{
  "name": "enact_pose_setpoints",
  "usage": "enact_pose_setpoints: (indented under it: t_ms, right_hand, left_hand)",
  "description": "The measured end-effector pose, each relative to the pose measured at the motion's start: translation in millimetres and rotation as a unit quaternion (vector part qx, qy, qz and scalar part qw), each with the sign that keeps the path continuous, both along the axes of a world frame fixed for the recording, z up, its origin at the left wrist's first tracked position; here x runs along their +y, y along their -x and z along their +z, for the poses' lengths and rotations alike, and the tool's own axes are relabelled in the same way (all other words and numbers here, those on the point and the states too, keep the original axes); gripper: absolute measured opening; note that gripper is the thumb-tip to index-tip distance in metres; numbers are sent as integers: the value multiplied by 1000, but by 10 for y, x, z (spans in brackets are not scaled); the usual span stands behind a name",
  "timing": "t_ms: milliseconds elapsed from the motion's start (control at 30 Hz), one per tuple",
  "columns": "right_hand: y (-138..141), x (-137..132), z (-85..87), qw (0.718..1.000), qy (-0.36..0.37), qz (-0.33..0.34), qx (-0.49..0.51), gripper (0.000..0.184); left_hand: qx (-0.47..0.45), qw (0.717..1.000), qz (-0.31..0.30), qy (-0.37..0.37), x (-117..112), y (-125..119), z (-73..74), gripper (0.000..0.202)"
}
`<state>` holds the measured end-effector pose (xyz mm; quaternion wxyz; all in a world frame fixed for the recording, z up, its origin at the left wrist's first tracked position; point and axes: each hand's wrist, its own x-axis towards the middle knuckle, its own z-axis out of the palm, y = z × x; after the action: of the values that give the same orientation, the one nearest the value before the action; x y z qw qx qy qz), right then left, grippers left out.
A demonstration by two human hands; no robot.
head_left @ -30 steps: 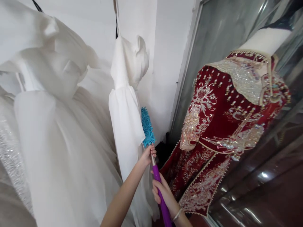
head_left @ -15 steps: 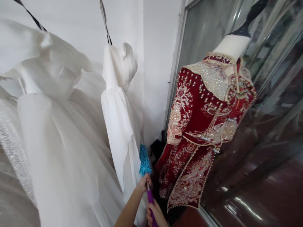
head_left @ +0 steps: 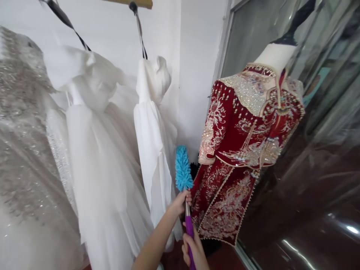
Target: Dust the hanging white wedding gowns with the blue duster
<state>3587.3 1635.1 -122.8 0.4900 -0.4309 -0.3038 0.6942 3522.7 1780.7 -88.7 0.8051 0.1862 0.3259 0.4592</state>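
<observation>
Both hands (head_left: 182,202) stacked on upright duster (head_left: 183,173) handle

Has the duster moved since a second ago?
Yes. The duster has come off the white dress and moved toward the red robe.

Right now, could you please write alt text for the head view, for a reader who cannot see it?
Two hands hold a blue-headed duster upright: the left hand just under its head, the right hand lower on the purple handle. It stands between a hanging white dress and a red embroidered robe on a mannequin.
</observation>
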Motion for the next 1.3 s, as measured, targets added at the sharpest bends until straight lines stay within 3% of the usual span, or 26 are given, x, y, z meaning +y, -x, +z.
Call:
enact_pose_setpoints:
  t_ms: [167, 300, 433, 567, 667, 800, 1133, 1300]
  right_hand:
    - [-5, 50, 477, 992, -111, 44, -33, 58]
    - [24, 228, 779, 977, -184, 68, -87, 57]
    - [62, 468, 1072, 956, -237, 111, -132, 55]
    - [143, 690, 1300, 941, -258, 173, -133, 45]
    - [210, 790, 1310, 938, -245, 187, -158, 47]
    - [267, 821, 1079, 936, -217, 205, -187, 49]
    - [245, 604, 53, 941, -101, 257, -197, 61]
    - [161, 378, -468, 949, -23, 259, -180, 59]
  left_hand:
    - [23, 984, -3, -176, -80, 133, 942, 19]
    - [35, 968, 0, -247, -146, 305, 1516, 18]
    - [17, 961, 34, -275, -104, 535, 1841, 14]
    - [-19, 958, 86, -274, 34, 796, 1915, 15]
    - [-54, 961, 116, -244, 122, 955, 1788, 13]
    - [-73, 968, 155, -181, 143, 1089, 1417, 12]
    - [-114, 963, 240, 44, -50, 1120, -3, 15]
    - [-95, 955, 249, 133, -294, 952, -547, 27]
